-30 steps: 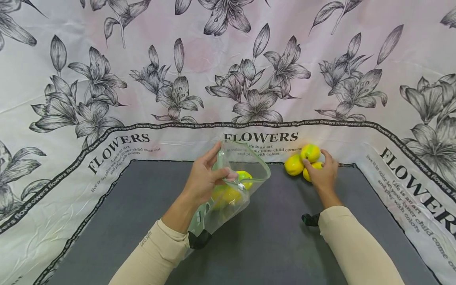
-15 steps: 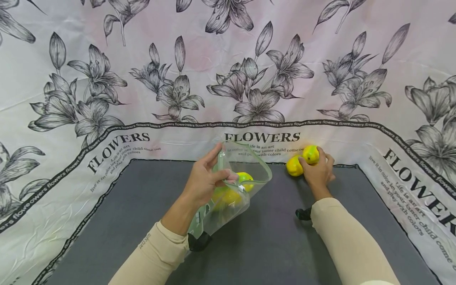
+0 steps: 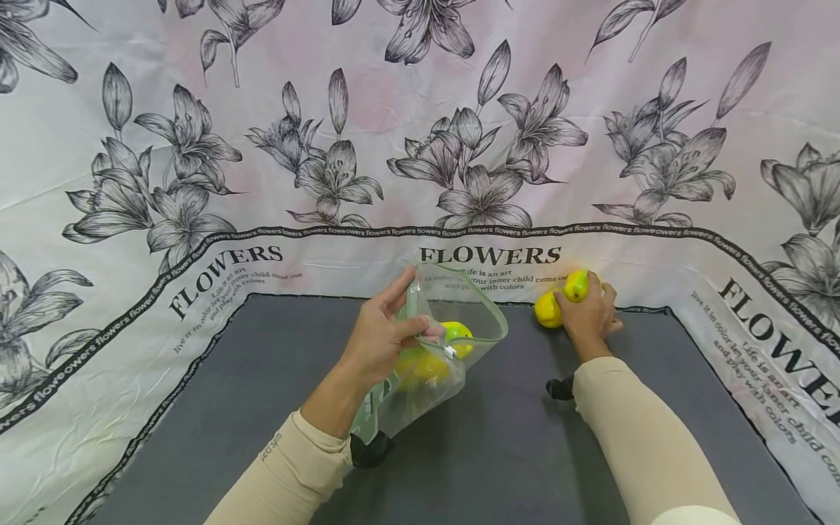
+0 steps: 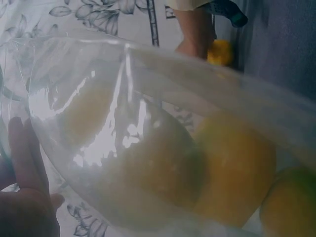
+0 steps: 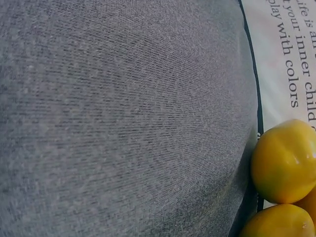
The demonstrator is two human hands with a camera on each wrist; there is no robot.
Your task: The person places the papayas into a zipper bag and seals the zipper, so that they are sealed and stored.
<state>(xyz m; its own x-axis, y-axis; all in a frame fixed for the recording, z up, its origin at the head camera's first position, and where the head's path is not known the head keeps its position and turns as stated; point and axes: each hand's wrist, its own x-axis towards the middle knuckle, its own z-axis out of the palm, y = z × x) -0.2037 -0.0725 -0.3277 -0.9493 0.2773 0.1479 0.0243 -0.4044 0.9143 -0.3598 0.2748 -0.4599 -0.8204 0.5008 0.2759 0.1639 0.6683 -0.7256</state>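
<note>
Pinched at its rim by my left hand (image 3: 379, 332), a clear zip bag (image 3: 482, 299) with pale green edges and a white slider gapes at the top. Several yellow fruits (image 3: 423, 368), one with a green patch, lie inside it; the left wrist view shows such fruits (image 4: 237, 168) through the plastic. At the back right, my right hand (image 3: 587, 317) grips a yellow-green fruit (image 3: 577, 285) with thumb and fingers. Beside and just below it a yellow fruit (image 3: 547, 309) sits on the table. Yellow fruits (image 5: 284, 160) crowd the right wrist view's lower right corner.
The dark grey tabletop (image 3: 499, 437) reaches back to a white cloth (image 3: 354, 270) printed with flowers and lettering, which rises behind and along both sides. A black strap piece (image 3: 560, 389) hangs at the right wrist, another (image 3: 371, 450) at the left.
My right hand has shifted slightly over the fruit cluster, now hiding the lower right fruit, and the upper fruit has turned in its grip. My left hand still holds the bag up.
</note>
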